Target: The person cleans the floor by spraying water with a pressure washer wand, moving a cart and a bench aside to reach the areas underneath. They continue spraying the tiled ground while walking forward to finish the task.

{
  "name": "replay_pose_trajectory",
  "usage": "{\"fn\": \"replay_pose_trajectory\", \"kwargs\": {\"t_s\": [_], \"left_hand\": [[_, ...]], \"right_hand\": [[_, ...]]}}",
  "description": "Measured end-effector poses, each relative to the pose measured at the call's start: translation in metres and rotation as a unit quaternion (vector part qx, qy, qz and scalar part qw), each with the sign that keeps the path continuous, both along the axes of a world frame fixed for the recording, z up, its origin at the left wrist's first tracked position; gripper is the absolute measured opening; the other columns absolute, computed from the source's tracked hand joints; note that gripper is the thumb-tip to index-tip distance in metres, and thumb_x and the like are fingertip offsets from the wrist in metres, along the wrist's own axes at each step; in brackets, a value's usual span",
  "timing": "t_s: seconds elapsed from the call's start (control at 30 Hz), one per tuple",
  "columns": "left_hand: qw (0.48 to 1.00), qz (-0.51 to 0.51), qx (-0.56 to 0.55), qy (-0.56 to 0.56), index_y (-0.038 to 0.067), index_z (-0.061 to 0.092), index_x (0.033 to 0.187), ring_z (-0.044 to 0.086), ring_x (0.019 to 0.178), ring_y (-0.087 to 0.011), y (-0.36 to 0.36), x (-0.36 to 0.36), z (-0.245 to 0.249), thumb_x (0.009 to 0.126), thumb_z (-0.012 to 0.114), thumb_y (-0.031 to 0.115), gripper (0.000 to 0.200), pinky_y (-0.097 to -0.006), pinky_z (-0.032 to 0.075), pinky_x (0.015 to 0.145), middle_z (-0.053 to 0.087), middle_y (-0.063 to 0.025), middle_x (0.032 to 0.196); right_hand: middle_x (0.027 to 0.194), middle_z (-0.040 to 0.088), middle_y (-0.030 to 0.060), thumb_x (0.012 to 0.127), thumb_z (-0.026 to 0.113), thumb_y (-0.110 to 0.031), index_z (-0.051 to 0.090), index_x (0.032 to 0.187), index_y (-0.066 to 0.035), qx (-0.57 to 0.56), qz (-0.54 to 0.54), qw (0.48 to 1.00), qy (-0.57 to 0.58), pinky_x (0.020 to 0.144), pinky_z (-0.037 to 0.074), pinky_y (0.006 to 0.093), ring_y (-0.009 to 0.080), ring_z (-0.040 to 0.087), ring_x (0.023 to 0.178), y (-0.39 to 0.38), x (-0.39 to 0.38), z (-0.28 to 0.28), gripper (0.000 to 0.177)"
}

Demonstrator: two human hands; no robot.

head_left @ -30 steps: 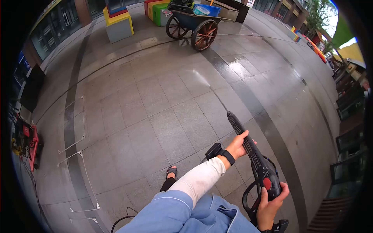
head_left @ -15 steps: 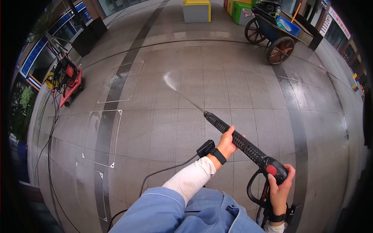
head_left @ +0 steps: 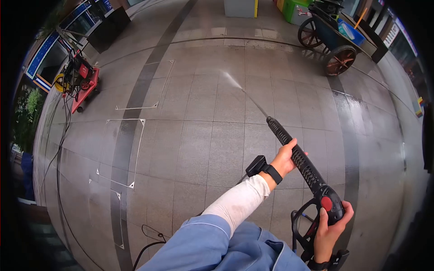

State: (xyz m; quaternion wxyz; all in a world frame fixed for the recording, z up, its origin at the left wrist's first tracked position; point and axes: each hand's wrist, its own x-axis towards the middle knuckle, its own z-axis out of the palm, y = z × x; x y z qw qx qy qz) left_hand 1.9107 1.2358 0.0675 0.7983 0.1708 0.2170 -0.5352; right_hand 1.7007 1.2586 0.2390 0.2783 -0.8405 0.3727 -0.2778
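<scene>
A black pressure-washer gun [head_left: 308,174] with a long ribbed barrel and a red round patch points up and to the left over the tiled floor [head_left: 194,149]. Around the middle of its barrel my left hand [head_left: 286,158] is closed. My right hand [head_left: 332,232] grips the rear body of the gun, above the looped trigger guard; some of its fingers are hidden behind the gun. From the nozzle a thin metal lance [head_left: 256,102] reaches out, and a white water spray [head_left: 232,79] fans from its tip.
A red trolley [head_left: 85,91] carrying a machine stands at the left, with black hoses [head_left: 58,180] trailing along the floor. A wheeled cart [head_left: 330,38] with a blue bin is at the upper right. Grey and green blocks [head_left: 239,8] stand at the top. Metal frames [head_left: 140,153] are set in the floor.
Both hands and the gun have shifted right, with the barrel swung to a steeper angle. The spray has moved right and slightly up in the view.
</scene>
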Motion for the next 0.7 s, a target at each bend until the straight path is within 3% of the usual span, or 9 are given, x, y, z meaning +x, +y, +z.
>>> {"fn": "replay_pose_trajectory", "kwargs": {"t_s": [0.07,0.13,0.2,0.3,0.33,0.4,0.5,0.57,0.7], "left_hand": [[0.999,-0.021,-0.039,0.02,0.005,0.042,0.089,0.057,0.069,-0.0304,-0.048,-0.02,-0.005,0.083,0.055,0.03,0.029,-0.0462,0.049,0.06,0.052,-0.0133,0.073],[0.998,-0.014,-0.033,0.044,0.005,0.042,0.088,0.057,0.068,-0.03,-0.061,-0.02,0.001,0.083,0.055,0.03,0.029,-0.0455,0.049,0.059,0.051,-0.0127,0.073],[0.999,0.007,-0.027,0.04,0.004,0.042,0.087,0.056,0.067,-0.0305,-0.039,0.002,0.006,0.083,0.055,0.031,0.03,-0.0486,0.047,0.063,0.051,-0.0122,0.072],[0.996,0.08,-0.003,0.028,0.003,0.044,0.086,0.055,0.075,-0.0316,0.029,0.056,-0.014,0.085,0.051,0.032,0.03,-0.0492,0.045,0.071,0.053,-0.0148,0.075],[0.99,0.131,0.05,0.025,0.002,0.044,0.087,0.055,0.076,-0.0307,0.054,0.074,-0.017,0.085,0.05,0.034,0.033,-0.0502,0.045,0.073,0.053,-0.0145,0.075],[0.977,0.18,0.112,0.023,0.001,0.043,0.089,0.055,0.077,-0.0304,0.102,0.103,-0.01,0.086,0.049,0.033,0.033,-0.0513,0.044,0.074,0.052,-0.0138,0.075],[0.976,0.182,0.117,-0.008,0.003,0.036,0.097,0.054,0.076,-0.031,0.123,0.129,-0.022,0.087,0.047,0.032,0.033,-0.0507,0.047,0.071,0.047,-0.0144,0.083],[0.982,0.139,0.126,-0.008,0.002,0.037,0.096,0.055,0.077,-0.0311,0.088,0.135,-0.024,0.087,0.048,0.031,0.032,-0.0518,0.046,0.072,0.049,-0.014,0.079],[0.998,-0.04,0.046,0.02,0.001,0.038,0.095,0.056,0.073,-0.0333,-0.055,0.079,-0.032,0.085,0.051,0.031,0.034,-0.0522,0.045,0.07,0.051,-0.0155,0.076]], "right_hand": [[0.104,0.043,0.0136,0.079,0.058,-0.008,0.036,0.113,0.002,-0.022,-0.047,0.998,0.024,0.085,0.034,0.0281,0.0206,0.044,0.094,0.002,-0.004,0.013,0.042],[0.103,0.043,0.0126,0.08,0.058,-0.01,0.036,0.114,0.002,-0.025,-0.061,0.997,0.026,0.084,0.034,0.0274,0.0199,0.045,0.093,-0.004,-0.001,0.016,0.043],[0.095,0.049,0.0145,0.075,0.06,-0.003,0.034,0.112,0.001,-0.072,-0.012,0.997,0.019,0.075,0.041,0.0295,0.0198,0.051,0.081,-0.022,0.007,0.007,0.046],[0.083,0.053,0.0114,0.073,0.063,-0.003,0.036,0.11,-0.002,0.081,0.078,0.994,-0.005,0.064,0.043,0.0262,0.0163,0.053,0.069,-0.022,0.057,0.003,0.046],[0.078,0.054,0.0109,0.073,0.064,-0.004,0.035,0.109,-0.002,0.062,0.128,0.99,-0.004,0.059,0.043,0.0259,0.0157,0.054,0.064,-0.02,0.077,-0.004,0.046],[0.078,0.056,0.0138,0.074,0.064,-0.008,0.034,0.11,-0.003,0.117,0.176,0.977,0.028,0.057,0.045,0.0285,0.0203,0.057,0.063,-0.014,0.113,-0.015,0.047],[0.078,0.056,0.0145,0.075,0.065,-0.009,0.034,0.11,-0.002,0.072,0.207,0.976,-0.008,0.058,0.045,0.0303,0.0221,0.057,0.063,-0.015,0.137,-0.039,0.048],[0.079,0.057,0.0155,0.075,0.064,-0.01,0.034,0.11,-0.001,0.126,0.129,0.984,-0.003,0.06,0.045,0.0314,0.0233,0.058,0.066,-0.014,0.137,-0.032,0.047],[0.083,0.054,0.016,0.077,0.061,-0.006,0.034,0.11,0.0,0.063,-0.033,0.997,0.019,0.065,0.044,0.03,0.0222,0.056,0.073,-0.042,0.09,-0.005,0.043]]}}
